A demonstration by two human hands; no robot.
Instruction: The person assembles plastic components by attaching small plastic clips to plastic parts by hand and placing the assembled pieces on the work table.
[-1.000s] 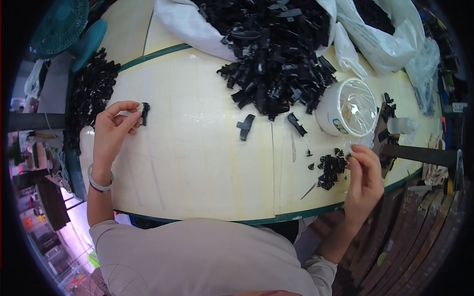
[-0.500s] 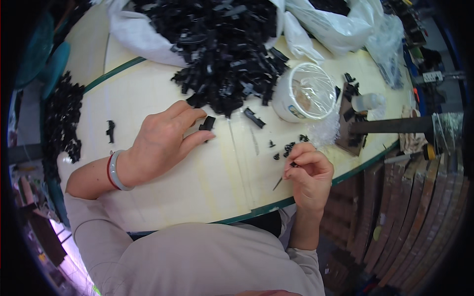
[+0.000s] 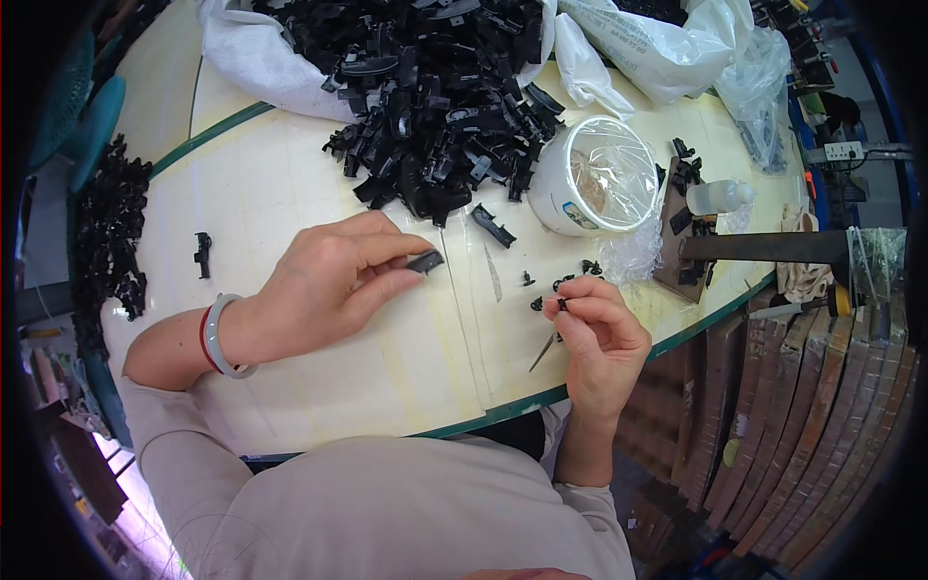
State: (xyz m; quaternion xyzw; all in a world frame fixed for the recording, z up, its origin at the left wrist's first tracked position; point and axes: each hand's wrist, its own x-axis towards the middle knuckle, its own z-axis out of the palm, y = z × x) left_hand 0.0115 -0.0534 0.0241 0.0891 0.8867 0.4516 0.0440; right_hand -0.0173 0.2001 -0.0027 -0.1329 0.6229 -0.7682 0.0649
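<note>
Between thumb and fingers, my left hand (image 3: 333,280) pinches a black plastic part (image 3: 425,261) just above the table. To its right, my right hand (image 3: 604,338) holds a small black piece (image 3: 562,304) at its fingertips. A thin pointed metal tool (image 3: 542,352) also sticks out from under those fingers; its other end is hidden in the hand. Several small black pieces (image 3: 537,304) lie on the table beside the right fingertips. Beyond the left hand, one longer black part (image 3: 493,225) rests apart from the big pile of black plastic parts (image 3: 435,116).
A white tub (image 3: 551,184) covered in clear film stands right of the pile, which spills from a white sack (image 3: 261,68). Farther right are a small bottle (image 3: 715,197) and a metal bar (image 3: 764,247). At the left edge lies another heap of black parts (image 3: 114,232).
My left hand has moved slightly right and turned the black part in its grip. My right fingertips have shifted a little left and up, showing the small black piece more clearly.
</note>
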